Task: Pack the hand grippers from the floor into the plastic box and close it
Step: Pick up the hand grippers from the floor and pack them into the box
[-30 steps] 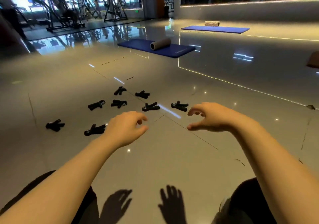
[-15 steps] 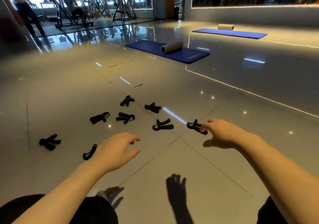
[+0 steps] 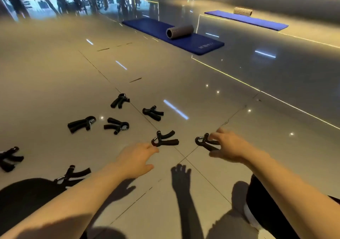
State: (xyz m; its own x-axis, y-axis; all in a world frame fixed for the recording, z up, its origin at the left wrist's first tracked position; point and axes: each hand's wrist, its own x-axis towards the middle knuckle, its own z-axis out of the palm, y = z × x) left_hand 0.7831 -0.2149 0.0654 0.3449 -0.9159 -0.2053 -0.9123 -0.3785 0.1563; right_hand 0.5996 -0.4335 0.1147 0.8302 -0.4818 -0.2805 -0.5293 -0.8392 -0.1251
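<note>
Now right hand (image 3: 231, 146) pinches hand gripper (image 3: 205, 143); left hand (image 3: 136, 160) apparently empty.

Both forearms are seen bare from the lower edge of the view up to the wrists — no sleeve, watch, band or ring can be made out on either. The left hand (image 3: 135, 160) and the right hand (image 3: 230, 146) are likewise uncovered, with no glove worn. Dark, near-black clothing is seen over the legs at the lower left and lower right — and a small patch of white is visible at the right leg, too blurred to be identified.
</note>
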